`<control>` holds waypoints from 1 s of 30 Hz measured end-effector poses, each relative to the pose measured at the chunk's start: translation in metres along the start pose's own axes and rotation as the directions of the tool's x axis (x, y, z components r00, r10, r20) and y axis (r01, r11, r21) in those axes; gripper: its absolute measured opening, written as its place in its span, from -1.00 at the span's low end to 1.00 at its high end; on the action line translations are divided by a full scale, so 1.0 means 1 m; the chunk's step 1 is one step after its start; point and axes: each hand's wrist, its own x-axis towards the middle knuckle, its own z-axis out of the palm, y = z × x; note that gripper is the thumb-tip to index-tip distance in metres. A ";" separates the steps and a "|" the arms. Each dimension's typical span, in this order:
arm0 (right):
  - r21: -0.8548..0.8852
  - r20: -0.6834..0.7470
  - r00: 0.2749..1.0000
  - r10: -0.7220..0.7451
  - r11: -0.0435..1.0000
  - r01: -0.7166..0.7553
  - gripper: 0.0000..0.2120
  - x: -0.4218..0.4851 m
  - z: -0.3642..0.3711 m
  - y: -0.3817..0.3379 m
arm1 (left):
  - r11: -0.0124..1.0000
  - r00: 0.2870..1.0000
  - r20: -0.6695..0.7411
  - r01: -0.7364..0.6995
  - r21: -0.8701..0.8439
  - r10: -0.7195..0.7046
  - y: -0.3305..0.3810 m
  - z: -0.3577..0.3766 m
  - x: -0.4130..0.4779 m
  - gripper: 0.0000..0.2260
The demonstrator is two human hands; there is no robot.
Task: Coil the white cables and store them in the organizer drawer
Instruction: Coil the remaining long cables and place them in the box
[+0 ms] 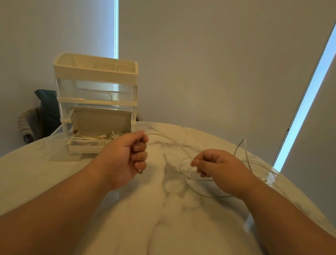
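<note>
**Fingers (140,155) closed on one white cable (174,141), drawer standing open**

Fingers of the left hand (123,160) were curled into a fist round the white cable close to one end. A small connector (140,172) poked out below the little finger, and the line left the top of the fist by the forefinger. That full grip read as an anchor, holding the end fixed so turns could be laid against it.

The right hand (220,169) held the cable more lightly, pinched between the thumb and fingertips (196,162), with the other fingers loosely curled beneath. Such a pinch would let the line slide or be fed across, which suits the winding hand.

Between the two hands the cable arched slack just above the desk (155,217). Past the right hand it lay in loose, untidy loops (198,193) on the marble. No finished turns showed in either hand, so the coiling looked barely begun.

A second cable (244,152) rose near the far right edge of the desk, and a plug (263,179) lay beyond the right wrist. Whether that plug belonged to it or to the loops could not be told.

At the far left of the desk stood the organizer (96,74). Its bottom drawer (60,144) was pulled out toward the person, probably so that a finished coil could be dropped straight in. Some stored cables (105,137), white and bundled, lay inside it.
</note>
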 end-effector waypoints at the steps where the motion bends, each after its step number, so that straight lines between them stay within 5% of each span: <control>1: -0.088 0.025 1.000 0.008 0.996 -0.006 -0.90 -0.002 -0.002 -0.001 | 0.999 0.998 -0.050 -0.030 -0.024 0.029 0.002 -0.002 0.001 -0.77; 4: -0.368 0.093 0.996 -0.003 0.929 0.037 -0.90 -0.006 -0.004 -0.004 | 0.992 0.992 -0.092 -0.092 -0.085 0.084 0.006 -0.005 0.000 -0.72; 7: -0.490 0.058 0.994 -0.089 0.865 0.106 -0.93 -0.001 -0.001 -0.003 | 0.995 0.996 0.090 0.003 -0.102 0.007 0.007 -0.004 -0.005 -0.76; 11: -0.187 -0.390 0.909 -0.150 0.979 0.081 -0.82 0.010 -0.013 0.004 | 0.957 0.845 0.449 0.250 0.148 -0.290 0.002 0.000 -0.015 -0.70; 14: -0.092 -0.558 0.823 -0.101 0.994 0.060 -0.77 0.008 -0.029 0.007 | 0.846 0.811 0.381 0.239 0.477 -0.444 -0.008 0.006 -0.021 -0.72; 17: 0.056 -0.553 0.833 -0.019 0.997 0.060 -0.59 0.004 -0.036 0.006 | 0.780 0.850 0.295 0.193 0.596 -0.436 -0.015 0.005 -0.022 -0.69; 19: 0.239 -0.456 0.888 0.057 0.969 0.061 -0.59 0.002 -0.035 -0.004 | 0.804 0.855 0.309 0.189 0.564 -0.418 -0.013 -0.001 -0.021 -0.68; 21: 0.232 -0.285 0.959 0.002 0.970 0.066 -0.72 0.001 -0.024 -0.013 | 0.853 0.825 0.403 0.169 0.494 -0.397 -0.009 -0.005 -0.016 -0.66; 23: 0.015 -0.080 0.989 -0.127 0.992 0.129 -0.78 -0.004 -0.006 -0.014 | 0.881 0.747 0.531 0.152 0.449 -0.399 -0.004 -0.003 -0.014 -0.64; 26: -0.349 0.245 0.968 -0.050 0.927 0.136 -0.48 -0.014 0.014 -0.018 | 0.904 0.667 0.632 0.162 0.395 -0.395 -0.001 0.007 -0.018 -0.76; 30: -0.598 0.462 0.872 0.163 0.783 0.171 -0.51 -0.021 0.003 -0.029 | 0.995 0.948 0.318 -0.001 0.104 -0.032 0.015 0.013 -0.014 -0.71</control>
